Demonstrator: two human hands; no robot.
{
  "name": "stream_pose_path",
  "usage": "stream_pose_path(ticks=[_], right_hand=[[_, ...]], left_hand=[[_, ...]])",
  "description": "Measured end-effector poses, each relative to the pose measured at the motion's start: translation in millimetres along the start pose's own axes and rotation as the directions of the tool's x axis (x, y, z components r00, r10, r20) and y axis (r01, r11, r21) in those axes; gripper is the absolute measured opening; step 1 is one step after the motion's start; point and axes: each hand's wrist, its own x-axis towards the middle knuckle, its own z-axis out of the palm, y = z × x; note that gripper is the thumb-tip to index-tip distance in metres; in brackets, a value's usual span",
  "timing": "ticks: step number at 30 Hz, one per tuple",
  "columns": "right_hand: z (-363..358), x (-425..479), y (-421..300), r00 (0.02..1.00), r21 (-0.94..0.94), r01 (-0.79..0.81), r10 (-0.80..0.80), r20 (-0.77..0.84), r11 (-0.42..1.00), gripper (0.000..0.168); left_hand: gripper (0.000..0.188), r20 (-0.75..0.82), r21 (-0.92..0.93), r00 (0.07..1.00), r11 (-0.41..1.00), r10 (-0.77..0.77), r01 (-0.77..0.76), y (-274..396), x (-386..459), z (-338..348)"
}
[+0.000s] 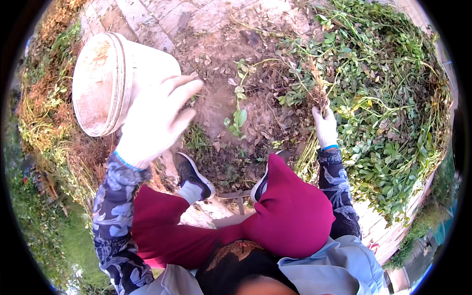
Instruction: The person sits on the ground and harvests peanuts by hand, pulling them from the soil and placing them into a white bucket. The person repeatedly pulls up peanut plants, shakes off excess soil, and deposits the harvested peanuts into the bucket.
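Observation:
My left hand point(156, 114), in a white glove, is raised in front of a white plastic bucket point(156, 61) at the upper left. Its fingers are spread with nothing between them. The bucket's mouth faces left and brown dirt marks its inside; whether it stands or lies I cannot tell. On the right, my right hand point(326, 129), also in a white glove, grips a bunch of brownish plant stems point(319, 86) at the lower end. That bunch rests against a large heap of leafy green plants point(391, 88), peanut-like in leaf. A loose leafy sprig point(239, 92) lies between my hands.
Dry leaves and soil point(217, 110) cover the ground before me, with paving point(158, 22) beyond. A second heap of drying plants point(48, 121) lines the left. My shoes point(192, 173) stand apart, with part of a metal frame point(239, 197) between my legs.

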Motion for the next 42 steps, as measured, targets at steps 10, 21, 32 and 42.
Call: stream_pose_path(ticks=[10,21,32,42], right_hand=[[-26.7,57.9,-121.0,0.975,0.266,-0.022,-0.038,0.218,0.964,0.037],[28.6,50.4,-137.9,0.843,0.026,0.146,-0.138,0.52,0.989,0.045],[139.1,70.9,-133.5,0.91,0.363,-0.138,-0.027,0.414,0.921,0.039],[121.4,53.6,-151.7,0.783,0.304,-0.381,0.129,0.609,0.873,0.025]], left_hand=[[0.091,-0.11,-0.113,0.987,0.985,0.119,-0.131,59.4,225.2,186.2],[0.037,-0.128,-0.371,0.983,0.926,-0.133,0.077,20.4,184.0,197.5],[0.038,-0.363,-0.546,0.821,0.814,-0.441,0.196,94.6,67.6,254.8],[0.073,0.231,-0.927,0.683,-0.371,-0.692,-0.062,45.5,101.4,251.0]])
